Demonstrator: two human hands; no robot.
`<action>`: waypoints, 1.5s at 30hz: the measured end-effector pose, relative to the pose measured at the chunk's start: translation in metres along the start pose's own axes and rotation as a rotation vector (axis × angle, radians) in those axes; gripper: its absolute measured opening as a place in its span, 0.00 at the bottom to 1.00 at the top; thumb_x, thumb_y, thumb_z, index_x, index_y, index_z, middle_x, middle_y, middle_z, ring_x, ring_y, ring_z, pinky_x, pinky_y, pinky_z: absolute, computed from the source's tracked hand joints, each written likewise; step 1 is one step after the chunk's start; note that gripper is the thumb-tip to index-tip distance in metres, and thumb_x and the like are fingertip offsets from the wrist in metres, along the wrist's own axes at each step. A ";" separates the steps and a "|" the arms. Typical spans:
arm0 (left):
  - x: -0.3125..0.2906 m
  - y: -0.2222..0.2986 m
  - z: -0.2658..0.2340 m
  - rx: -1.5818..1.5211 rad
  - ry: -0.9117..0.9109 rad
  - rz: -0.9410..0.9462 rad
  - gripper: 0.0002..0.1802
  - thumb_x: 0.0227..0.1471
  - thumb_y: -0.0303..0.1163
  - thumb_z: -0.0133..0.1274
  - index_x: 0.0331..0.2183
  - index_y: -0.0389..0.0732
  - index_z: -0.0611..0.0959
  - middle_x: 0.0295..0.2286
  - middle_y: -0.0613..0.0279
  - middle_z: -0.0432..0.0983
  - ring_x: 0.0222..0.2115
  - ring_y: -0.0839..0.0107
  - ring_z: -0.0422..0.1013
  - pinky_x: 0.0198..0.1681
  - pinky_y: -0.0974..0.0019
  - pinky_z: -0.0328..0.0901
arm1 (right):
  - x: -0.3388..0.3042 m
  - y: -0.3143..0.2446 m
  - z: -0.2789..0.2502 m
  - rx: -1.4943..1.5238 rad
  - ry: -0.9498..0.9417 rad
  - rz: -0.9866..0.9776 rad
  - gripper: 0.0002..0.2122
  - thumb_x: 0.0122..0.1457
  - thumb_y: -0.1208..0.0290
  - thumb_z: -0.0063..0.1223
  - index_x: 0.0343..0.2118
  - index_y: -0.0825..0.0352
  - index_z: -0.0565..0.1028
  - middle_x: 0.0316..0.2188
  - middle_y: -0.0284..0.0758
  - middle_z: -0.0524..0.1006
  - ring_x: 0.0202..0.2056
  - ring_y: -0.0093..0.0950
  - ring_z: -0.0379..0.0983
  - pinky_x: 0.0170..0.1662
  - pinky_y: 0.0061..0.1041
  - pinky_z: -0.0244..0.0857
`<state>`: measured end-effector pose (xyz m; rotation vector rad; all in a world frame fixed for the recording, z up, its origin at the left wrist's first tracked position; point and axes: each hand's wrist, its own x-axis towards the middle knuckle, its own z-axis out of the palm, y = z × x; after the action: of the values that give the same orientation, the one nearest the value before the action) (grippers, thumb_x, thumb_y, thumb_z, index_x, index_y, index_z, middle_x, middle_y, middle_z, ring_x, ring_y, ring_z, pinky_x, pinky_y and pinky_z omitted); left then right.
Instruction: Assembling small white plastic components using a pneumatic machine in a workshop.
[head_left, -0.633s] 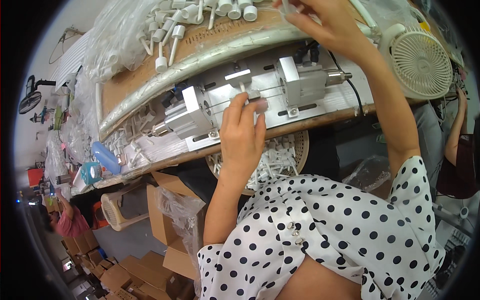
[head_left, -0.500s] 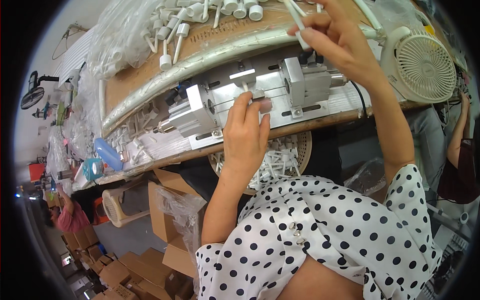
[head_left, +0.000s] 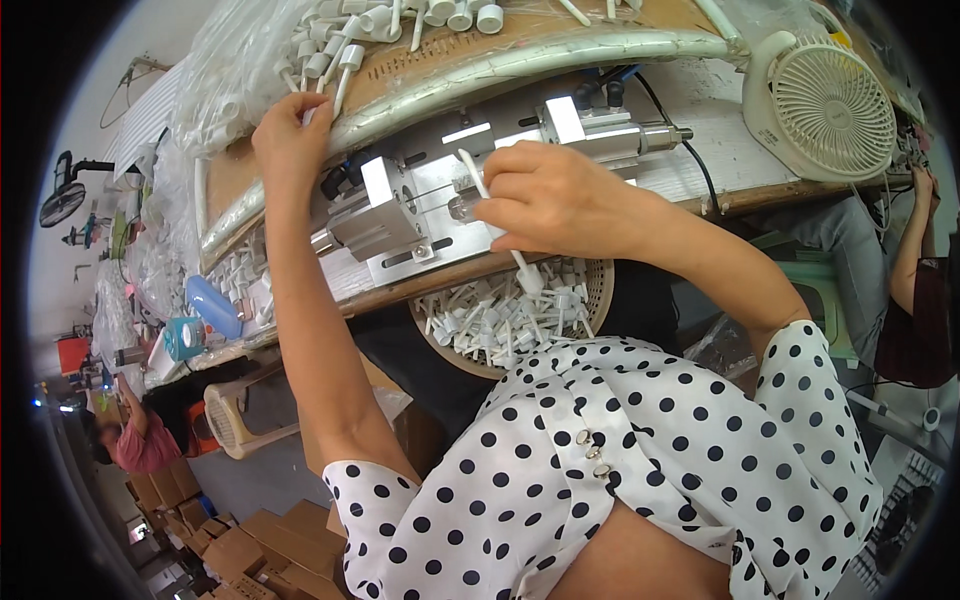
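Note:
My right hand (head_left: 565,200) is closed around a white plastic stem with a round cap (head_left: 532,280). It is held slanting in front of the metal clamping fixture (head_left: 385,210), its capped end low over the basket and its thin end up by the fixture's middle. My left hand (head_left: 292,135) reaches to the far left, fingers pinched at a white stemmed piece (head_left: 308,116) on the near edge of the pile. The fingers partly hide that piece. Several more stemmed caps (head_left: 350,58) lie on the brown board behind the fixture.
A round basket (head_left: 603,300) full of white stemmed caps sits below the bench edge. A plastic-wrapped rail (head_left: 440,98) borders the board. Right of the fixture stand a black cable (head_left: 705,180) and a cream fan (head_left: 835,110). Cardboard boxes (head_left: 235,550) stack at lower left.
My left hand has left the fixture for the pile at the far left. My right hand has come down from the board's right side to the fixture's front, with a stemmed cap in it.

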<state>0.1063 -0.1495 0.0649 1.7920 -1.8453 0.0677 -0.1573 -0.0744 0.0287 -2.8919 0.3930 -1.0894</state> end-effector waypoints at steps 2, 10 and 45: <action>-0.002 -0.004 -0.003 -0.060 -0.031 -0.028 0.13 0.43 0.33 0.54 0.33 0.38 0.81 0.24 0.62 0.75 0.24 0.75 0.68 0.31 0.75 0.62 | -0.003 0.004 0.011 -0.049 0.002 -0.018 0.09 0.34 0.70 0.58 0.16 0.66 0.68 0.18 0.31 0.68 0.28 0.27 0.65 0.32 0.23 0.62; -0.046 0.012 -0.024 -0.533 0.236 -0.163 0.11 0.47 0.28 0.54 0.34 0.35 0.79 0.27 0.63 0.74 0.26 0.80 0.68 0.27 0.78 0.64 | -0.004 0.001 0.017 -0.174 -0.155 -0.004 0.13 0.32 0.70 0.60 0.22 0.70 0.70 0.22 0.34 0.70 0.33 0.28 0.68 0.38 0.24 0.62; -0.157 0.107 0.050 -0.313 0.119 0.234 0.12 0.40 0.24 0.56 0.33 0.35 0.78 0.38 0.54 0.70 0.33 0.63 0.71 0.29 0.69 0.66 | 0.011 0.082 -0.082 0.133 0.255 0.904 0.11 0.47 0.72 0.50 0.35 0.69 0.69 0.26 0.40 0.73 0.25 0.27 0.70 0.30 0.23 0.64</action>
<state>-0.0200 -0.0163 -0.0069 1.3291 -1.8561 -0.0258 -0.2213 -0.1514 0.0885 -2.0241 1.3794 -1.1896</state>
